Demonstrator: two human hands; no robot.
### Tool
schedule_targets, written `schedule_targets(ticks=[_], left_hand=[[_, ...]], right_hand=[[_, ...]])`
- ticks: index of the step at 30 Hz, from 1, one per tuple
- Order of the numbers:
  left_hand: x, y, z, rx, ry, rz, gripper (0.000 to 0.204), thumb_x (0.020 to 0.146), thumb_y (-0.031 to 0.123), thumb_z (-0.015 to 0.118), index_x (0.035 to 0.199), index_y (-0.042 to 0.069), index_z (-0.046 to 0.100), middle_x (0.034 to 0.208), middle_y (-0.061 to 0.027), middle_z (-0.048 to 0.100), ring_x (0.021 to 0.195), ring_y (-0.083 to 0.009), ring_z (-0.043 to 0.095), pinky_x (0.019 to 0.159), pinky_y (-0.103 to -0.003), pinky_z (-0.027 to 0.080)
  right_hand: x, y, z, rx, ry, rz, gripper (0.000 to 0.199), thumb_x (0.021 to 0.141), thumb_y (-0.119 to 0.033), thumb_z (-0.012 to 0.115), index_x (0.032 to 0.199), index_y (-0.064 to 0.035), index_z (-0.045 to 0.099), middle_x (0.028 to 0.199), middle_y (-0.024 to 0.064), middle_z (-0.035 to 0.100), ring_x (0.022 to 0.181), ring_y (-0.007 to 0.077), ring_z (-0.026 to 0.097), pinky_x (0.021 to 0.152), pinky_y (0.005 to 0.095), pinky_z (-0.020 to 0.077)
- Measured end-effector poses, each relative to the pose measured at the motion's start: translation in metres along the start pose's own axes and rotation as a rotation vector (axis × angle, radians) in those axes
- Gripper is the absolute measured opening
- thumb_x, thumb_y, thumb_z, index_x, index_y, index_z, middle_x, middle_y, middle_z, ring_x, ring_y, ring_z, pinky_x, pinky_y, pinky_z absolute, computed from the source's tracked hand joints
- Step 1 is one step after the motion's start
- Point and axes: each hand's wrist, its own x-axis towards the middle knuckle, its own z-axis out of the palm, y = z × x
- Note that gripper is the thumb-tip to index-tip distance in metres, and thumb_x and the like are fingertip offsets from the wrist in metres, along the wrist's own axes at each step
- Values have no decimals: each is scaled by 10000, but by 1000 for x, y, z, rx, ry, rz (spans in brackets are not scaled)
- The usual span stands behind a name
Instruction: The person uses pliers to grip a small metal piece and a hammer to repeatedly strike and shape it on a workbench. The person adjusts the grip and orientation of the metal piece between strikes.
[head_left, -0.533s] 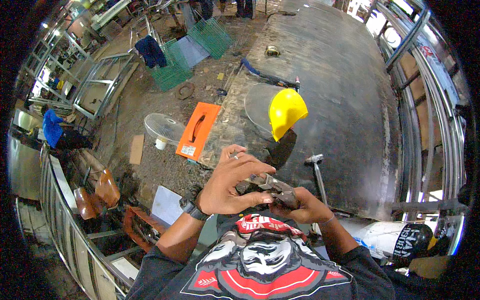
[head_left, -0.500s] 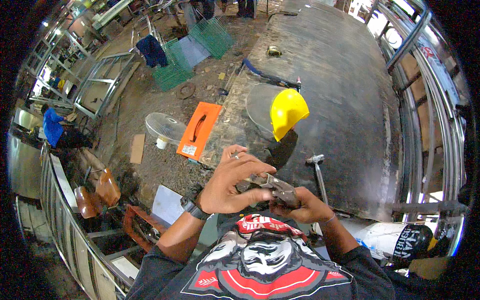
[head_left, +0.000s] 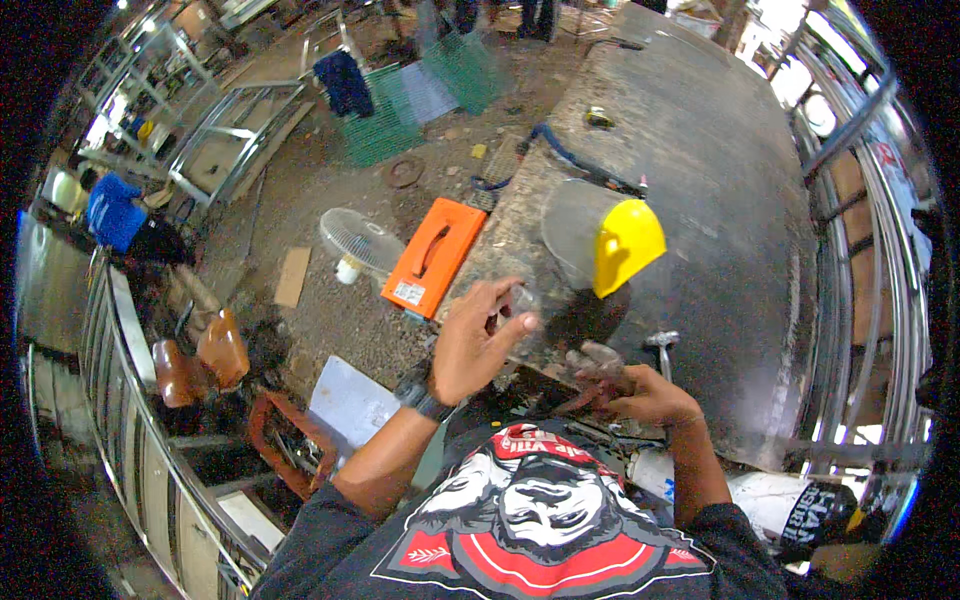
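Note:
My left hand, a dark watch on its wrist, is raised above the table's near left corner. Its fingers curve with the thumb apart from them; a greyish blur at the fingertips is unclear. To the right and lower, my right hand grips a greyish metal piece, smeared by motion. The two hands are apart. Just beyond the right hand, a hammer lies on the table. A yellow face shield with a clear visor rests farther off.
An orange case stands at the left edge of the dark metal-topped table. Beyond it are a fan and green mesh. A person in blue sits far left. A white cylinder lies at lower right; metal bars line the right.
My left hand has come off the metal piece and risen slightly. The right hand keeps the piece, now lower and right of the left hand. The whole view has shifted.

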Motion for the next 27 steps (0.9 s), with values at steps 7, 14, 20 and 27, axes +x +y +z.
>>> schedule_targets(ticks=[7,14,20,27], left_hand=[[-14,-104,-10,-1225,54,-455,398,1067,371,522,1335,77,523,883,-36,563,778,-202,542,873,-396,486],[-12,-155,-18,-1632,100,-569,464,1073,465,449,1329,92,550,997,-100,650,874,-273,619,971,-512,496],[-10,-173,-24,-1796,75,-573,496,1032,464,502,1326,68,555,1168,-170,675,1085,-339,649,1013,-536,482],[-21,-218,6,-1863,197,-678,406,1060,347,394,1210,14,574,1212,-241,664,1178,-395,613,1032,-514,474]], right_hand=[[32,114,-26,-865,1013,228,731,865,-192,759,1517,-90,446,1283,245,581,1082,408,641,916,473,519],[77,220,-30,-947,1253,441,905,842,-197,799,1604,-162,313,1326,286,486,1193,474,543,953,496,488],[87,191,-17,-1143,1201,681,835,885,-392,770,1571,-123,377,1341,308,512,1178,462,558,945,517,480],[187,53,97,-547,893,-354,438,889,-151,750,1295,-40,627,1252,204,647,1199,395,577,1021,462,463]])
